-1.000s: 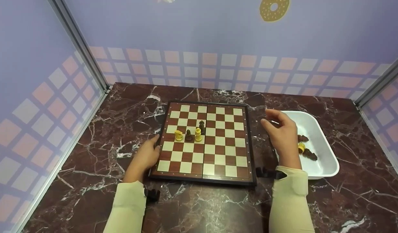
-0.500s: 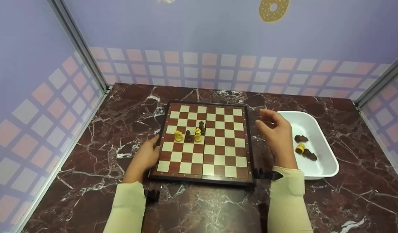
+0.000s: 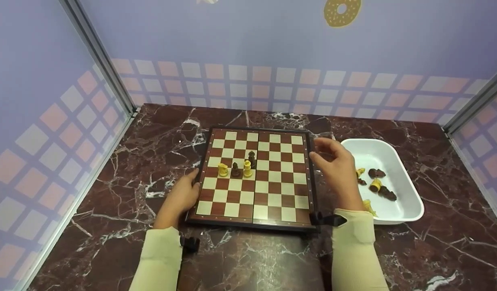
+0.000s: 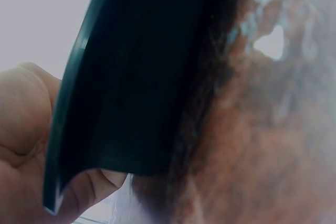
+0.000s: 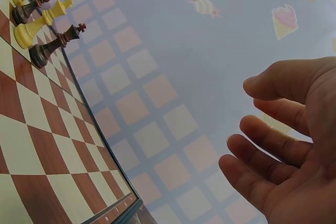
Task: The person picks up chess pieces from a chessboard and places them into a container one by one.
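Observation:
The open chessboard [image 3: 268,188] lies on the marble table with a yellow knight [image 3: 223,169], a dark bishop [image 3: 235,171], a yellow king [image 3: 247,169] and a dark king [image 3: 252,158] upright on its left half. My left hand [image 3: 182,193] rests against the board's left edge, fingers extended along it; some are hidden by the rim. Just off the right edge hovers my right hand [image 3: 335,169], empty, thumb and fingers apart and loosely bent. In the right wrist view its fingers [image 5: 265,150] hold nothing, with the kings [image 5: 55,43] farther off on the board.
A white tray [image 3: 412,194] stands to the right, partly behind my right forearm. Several chess pieces [image 3: 376,185] lie in it, yellow and dark. Patterned walls [image 3: 268,81] enclose the table [image 3: 123,210] at the back and both sides.
My right hand has moved left from over the tray's near side to the board's right edge, uncovering more pieces in the tray. My left hand and the pieces on the board stay put.

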A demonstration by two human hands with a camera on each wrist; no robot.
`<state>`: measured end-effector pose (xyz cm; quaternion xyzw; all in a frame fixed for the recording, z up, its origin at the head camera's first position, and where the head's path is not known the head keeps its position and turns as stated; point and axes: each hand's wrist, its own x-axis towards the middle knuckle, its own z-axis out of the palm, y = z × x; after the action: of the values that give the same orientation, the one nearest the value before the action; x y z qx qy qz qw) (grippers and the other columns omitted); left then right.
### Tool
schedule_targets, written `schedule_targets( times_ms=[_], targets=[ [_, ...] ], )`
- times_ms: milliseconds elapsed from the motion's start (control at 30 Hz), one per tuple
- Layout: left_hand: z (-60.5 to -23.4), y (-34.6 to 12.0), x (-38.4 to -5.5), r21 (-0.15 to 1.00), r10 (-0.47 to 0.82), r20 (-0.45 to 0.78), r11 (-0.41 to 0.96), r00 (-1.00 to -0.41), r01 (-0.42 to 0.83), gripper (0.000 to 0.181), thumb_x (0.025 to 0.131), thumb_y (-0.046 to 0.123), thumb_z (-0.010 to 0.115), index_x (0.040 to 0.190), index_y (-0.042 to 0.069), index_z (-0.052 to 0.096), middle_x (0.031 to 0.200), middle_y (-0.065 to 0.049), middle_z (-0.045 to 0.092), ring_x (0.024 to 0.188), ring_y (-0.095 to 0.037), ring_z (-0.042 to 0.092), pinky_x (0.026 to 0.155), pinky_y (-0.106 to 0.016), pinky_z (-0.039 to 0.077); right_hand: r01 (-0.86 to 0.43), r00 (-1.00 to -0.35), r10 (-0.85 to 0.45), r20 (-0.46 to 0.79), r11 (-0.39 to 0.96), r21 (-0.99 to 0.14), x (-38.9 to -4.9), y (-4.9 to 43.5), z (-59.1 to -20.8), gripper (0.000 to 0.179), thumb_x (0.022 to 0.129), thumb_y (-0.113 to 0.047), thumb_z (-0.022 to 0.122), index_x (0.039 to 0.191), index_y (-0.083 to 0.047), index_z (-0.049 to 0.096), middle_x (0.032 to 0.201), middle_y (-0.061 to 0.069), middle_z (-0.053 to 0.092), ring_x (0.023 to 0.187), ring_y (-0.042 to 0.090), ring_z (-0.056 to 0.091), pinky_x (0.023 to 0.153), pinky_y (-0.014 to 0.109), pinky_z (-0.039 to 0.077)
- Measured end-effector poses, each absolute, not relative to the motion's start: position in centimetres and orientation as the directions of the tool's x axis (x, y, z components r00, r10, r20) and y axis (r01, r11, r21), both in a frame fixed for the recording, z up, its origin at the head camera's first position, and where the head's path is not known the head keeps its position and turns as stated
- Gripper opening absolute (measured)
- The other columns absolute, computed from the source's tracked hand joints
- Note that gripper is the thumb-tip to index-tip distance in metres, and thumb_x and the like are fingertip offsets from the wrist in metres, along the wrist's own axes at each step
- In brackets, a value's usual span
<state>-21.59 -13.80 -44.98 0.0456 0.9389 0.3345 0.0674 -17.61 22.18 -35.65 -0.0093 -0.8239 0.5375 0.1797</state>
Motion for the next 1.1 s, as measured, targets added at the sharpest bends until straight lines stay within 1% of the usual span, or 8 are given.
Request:
schedule_targets(
  times_ms=[167,267,400,500,667,867,1000,1100],
  targets=[
    [-45.0,-13.8,-21.6,0.633,0.133,-0.095,0.773,-0.987,0.043,0.051,0.093,0.01,0.042,0.141,0.001,0.03,0.138,-0.025,0.039,0.129,-0.038,0.036,0.107,-0.05,0.03,-0.184,-0.939,0.193,0.285,0.421,-0.888,-18.7,22.9,-37.3,0.035,0.08,-0.011,0.068,0.114,-0.006,0.061,0.109,0.009,0.062,0.096,0.014,0.058,0.09,0.029,0.05],
    [-45.0,-13.9,-21.5,0.637,0.135,-0.12,0.771,-0.984,0.028,0.051,0.094,0.012,0.041,0.143,0.004,0.028,0.14,-0.025,0.037,0.13,-0.038,0.034,0.107,-0.051,0.03,-0.2,-0.936,0.179,0.303,0.437,-0.877,-19.0,23.0,-38.0,0.035,0.08,-0.015,0.068,0.114,-0.009,0.061,0.11,0.008,0.062,0.098,0.016,0.059,0.09,0.031,0.049],
    [-44.9,-13.9,-21.5,0.642,0.14,-0.151,0.767,-0.979,0.011,0.052,0.095,0.014,0.039,0.144,0.007,0.025,0.142,-0.023,0.034,0.132,-0.037,0.032,0.106,-0.052,0.03,-0.224,-0.931,0.162,0.327,0.454,-0.862,-18.9,22.7,-38.1,0.034,0.08,-0.016,0.068,0.114,-0.011,0.062,0.11,0.007,0.062,0.1,0.018,0.059,0.09,0.033,0.049],
    [-44.9,-13.9,-21.5,0.642,0.137,-0.147,0.766,-0.98,0.011,0.052,0.095,0.014,0.039,0.144,0.006,0.025,0.142,-0.023,0.035,0.131,-0.037,0.033,0.106,-0.052,0.03,-0.223,-0.932,0.157,0.326,0.461,-0.859,-19.0,22.4,-38.2,0.033,0.081,-0.015,0.068,0.113,-0.013,0.062,0.11,0.006,0.062,0.1,0.019,0.058,0.089,0.031,0.049],
    [-45.0,-13.8,-21.5,0.643,0.13,-0.137,0.766,-0.982,0.012,0.051,0.094,0.013,0.04,0.143,0.006,0.027,0.141,-0.023,0.036,0.13,-0.037,0.034,0.106,-0.051,0.031,-0.227,-0.934,0.153,0.322,0.439,-0.869,-19.1,22.0,-38.3,0.033,0.079,-0.012,0.069,0.112,-0.012,0.063,0.108,0.009,0.062,0.099,0.025,0.058,0.089,0.035,0.049],
    [-45.1,-13.8,-21.7,0.636,0.137,-0.12,0.771,-0.983,0.03,0.051,0.094,0.012,0.041,0.142,0.003,0.028,0.14,-0.024,0.037,0.129,-0.038,0.035,0.106,-0.051,0.03,-0.23,-0.931,0.148,0.335,0.476,-0.849,-19.2,21.4,-38.5,0.032,0.078,-0.013,0.069,0.11,-0.013,0.064,0.103,0.01,0.063,0.094,0.02,0.06,0.086,0.035,0.05],
    [-45.1,-13.8,-21.7,0.64,0.132,-0.126,0.768,-0.983,0.021,0.051,0.094,0.012,0.04,0.142,0.004,0.028,0.141,-0.023,0.036,0.13,-0.037,0.034,0.107,-0.051,0.029,-0.253,-0.927,0.126,0.352,0.481,-0.84,-19.1,20.7,-38.3,0.031,0.078,-0.01,0.069,0.109,-0.01,0.064,0.102,0.014,0.063,0.093,0.02,0.06,0.083,0.034,0.051],
    [-45.0,-13.9,-21.6,0.643,0.134,-0.13,0.766,-0.982,0.02,0.051,0.094,0.013,0.04,0.143,0.004,0.027,0.141,-0.023,0.036,0.131,-0.037,0.033,0.107,-0.051,0.029,-0.257,-0.931,0.109,0.349,0.485,-0.836,-19.1,20.5,-38.5,0.032,0.079,-0.011,0.068,0.11,-0.01,0.063,0.104,0.01,0.062,0.095,0.021,0.06,0.082,0.035,0.051]
  ],
)
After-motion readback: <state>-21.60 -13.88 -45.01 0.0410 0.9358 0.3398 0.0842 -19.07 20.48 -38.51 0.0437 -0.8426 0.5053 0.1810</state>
